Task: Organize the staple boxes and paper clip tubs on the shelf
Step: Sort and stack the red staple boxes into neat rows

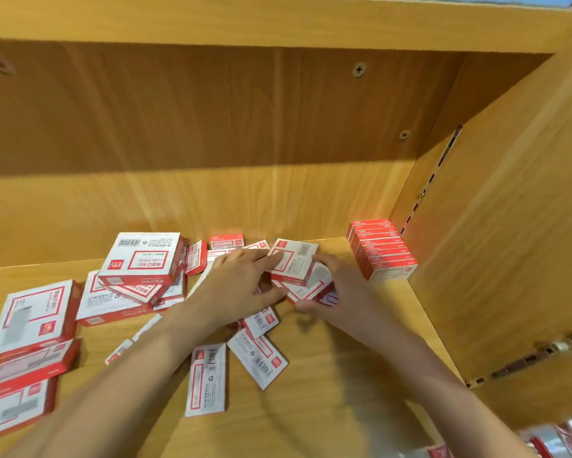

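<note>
Red-and-white staple boxes lie scattered over the wooden shelf (327, 375). Between my hands sits a small stack of staple boxes (294, 264). My left hand (238, 285) holds the stack from the left, fingers on top and thumb below. My right hand (337, 289) grips it from the right side. A neat row of small red boxes (382, 249) stands against the right wall. Two loose small boxes (206, 380) (258, 357) lie near my forearms. Larger staple boxes (142, 259) are piled at the left.
More large boxes (33, 317) lie at the shelf's left front edge. The right side panel (509, 242) and back panel (211, 127) close in the shelf. Blurred red-and-clear items (549, 438) show at the lower right corner.
</note>
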Demonstrator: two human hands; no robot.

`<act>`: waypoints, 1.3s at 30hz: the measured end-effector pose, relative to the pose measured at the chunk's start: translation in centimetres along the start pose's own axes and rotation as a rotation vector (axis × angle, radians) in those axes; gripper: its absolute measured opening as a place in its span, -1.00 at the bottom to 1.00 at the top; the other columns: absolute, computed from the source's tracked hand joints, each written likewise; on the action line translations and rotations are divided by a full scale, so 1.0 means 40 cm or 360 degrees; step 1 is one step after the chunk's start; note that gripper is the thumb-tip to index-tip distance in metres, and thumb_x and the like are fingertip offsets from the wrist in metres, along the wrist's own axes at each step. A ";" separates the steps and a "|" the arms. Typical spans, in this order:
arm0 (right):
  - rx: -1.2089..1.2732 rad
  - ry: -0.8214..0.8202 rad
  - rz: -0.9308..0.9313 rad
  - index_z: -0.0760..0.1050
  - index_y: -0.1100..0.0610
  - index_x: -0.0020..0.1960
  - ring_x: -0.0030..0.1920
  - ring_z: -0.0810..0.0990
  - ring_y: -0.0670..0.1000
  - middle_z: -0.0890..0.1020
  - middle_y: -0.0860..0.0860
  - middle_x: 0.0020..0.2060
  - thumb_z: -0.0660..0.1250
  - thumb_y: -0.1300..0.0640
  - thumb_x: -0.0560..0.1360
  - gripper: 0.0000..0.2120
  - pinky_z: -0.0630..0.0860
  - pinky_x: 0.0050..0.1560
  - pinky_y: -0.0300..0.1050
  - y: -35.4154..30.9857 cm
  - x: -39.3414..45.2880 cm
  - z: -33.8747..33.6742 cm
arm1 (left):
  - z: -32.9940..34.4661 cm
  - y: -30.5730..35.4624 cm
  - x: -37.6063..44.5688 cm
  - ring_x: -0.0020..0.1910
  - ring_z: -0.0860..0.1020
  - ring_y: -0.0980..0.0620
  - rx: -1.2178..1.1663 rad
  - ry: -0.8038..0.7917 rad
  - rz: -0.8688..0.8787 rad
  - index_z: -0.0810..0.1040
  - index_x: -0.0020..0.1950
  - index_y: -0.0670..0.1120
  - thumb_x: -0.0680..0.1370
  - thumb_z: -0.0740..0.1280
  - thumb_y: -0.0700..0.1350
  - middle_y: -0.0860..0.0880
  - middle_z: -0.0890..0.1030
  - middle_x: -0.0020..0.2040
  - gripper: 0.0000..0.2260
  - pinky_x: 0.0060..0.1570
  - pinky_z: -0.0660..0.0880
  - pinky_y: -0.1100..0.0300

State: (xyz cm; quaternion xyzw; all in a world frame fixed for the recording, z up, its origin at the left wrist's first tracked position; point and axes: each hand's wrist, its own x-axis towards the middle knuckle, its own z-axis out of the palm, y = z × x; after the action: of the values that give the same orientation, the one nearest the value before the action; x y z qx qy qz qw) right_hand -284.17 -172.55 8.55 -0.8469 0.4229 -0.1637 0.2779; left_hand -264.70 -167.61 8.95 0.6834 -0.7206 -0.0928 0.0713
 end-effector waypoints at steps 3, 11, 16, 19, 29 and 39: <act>0.0038 0.0108 0.0057 0.21 -0.01 0.36 0.20 0.30 -0.14 0.38 -0.06 0.22 0.47 -0.19 0.26 -0.21 0.20 0.13 -0.32 -0.024 0.000 0.038 | -0.001 -0.019 -0.018 0.38 0.28 -0.04 -0.0016 0.0022 0.0002 0.25 0.44 0.07 0.32 -0.11 0.41 0.00 0.34 0.42 -0.22 0.33 0.23 -0.09; 0.0293 0.0260 0.0078 0.18 0.04 0.39 0.28 0.32 -0.10 0.36 -0.06 0.28 0.55 -0.10 0.21 -0.11 0.29 0.33 -0.13 -0.045 -0.039 0.089 | -0.016 -0.004 -0.018 0.25 0.34 -0.04 -0.0160 0.0012 -0.0165 0.36 0.34 0.01 0.30 0.18 0.46 -0.01 0.42 0.30 -0.24 0.24 0.27 -0.02; 0.0307 0.0365 0.0161 0.15 -0.07 0.34 0.26 0.33 -0.15 0.36 -0.14 0.23 0.50 -0.06 0.27 -0.23 0.32 0.30 -0.19 -0.054 -0.056 0.105 | -0.015 0.010 -0.007 0.16 0.41 -0.04 -0.0362 0.0082 -0.0154 0.41 0.27 -0.05 0.38 0.34 0.23 -0.02 0.48 0.17 -0.43 0.12 0.39 0.07; 0.0353 0.0454 0.0169 0.15 -0.05 0.35 0.20 0.34 -0.21 0.36 -0.13 0.21 0.50 -0.02 0.29 -0.24 0.32 0.19 -0.35 -0.041 -0.063 0.073 | -0.022 -0.004 -0.019 -0.04 0.54 0.07 -0.0587 0.0095 -0.0057 0.52 0.14 0.01 0.38 0.33 0.17 0.11 0.56 -0.08 -0.60 -0.12 0.43 0.33; 0.0230 0.0409 0.0095 0.18 0.01 0.38 0.07 0.41 -0.17 0.28 -0.05 0.18 0.46 -0.15 0.28 -0.22 0.44 0.07 -0.37 -0.049 -0.007 0.018 | -0.036 -0.007 -0.001 -0.26 0.52 0.17 -0.0865 -0.0084 0.0169 0.58 0.08 0.00 0.49 0.20 0.12 0.08 0.59 -0.21 -0.69 -0.22 0.42 0.27; 0.0436 0.0280 0.0226 0.15 -0.01 0.42 0.00 0.53 -0.08 0.46 -0.19 -0.11 0.47 0.06 0.36 -0.25 0.52 0.03 -0.19 -0.043 0.037 0.037 | -0.027 -0.028 -0.011 -0.12 0.57 0.23 -0.1103 0.0023 0.0132 0.49 0.24 0.00 0.47 0.40 -0.10 0.14 0.59 -0.08 -0.65 -0.06 0.48 0.38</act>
State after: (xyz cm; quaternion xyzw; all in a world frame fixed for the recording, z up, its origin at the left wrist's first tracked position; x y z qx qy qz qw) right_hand -281.46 -172.41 8.49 -0.7514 0.4782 -0.2732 0.3634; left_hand -263.35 -167.27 9.76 0.5893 -0.6730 -0.3241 0.3079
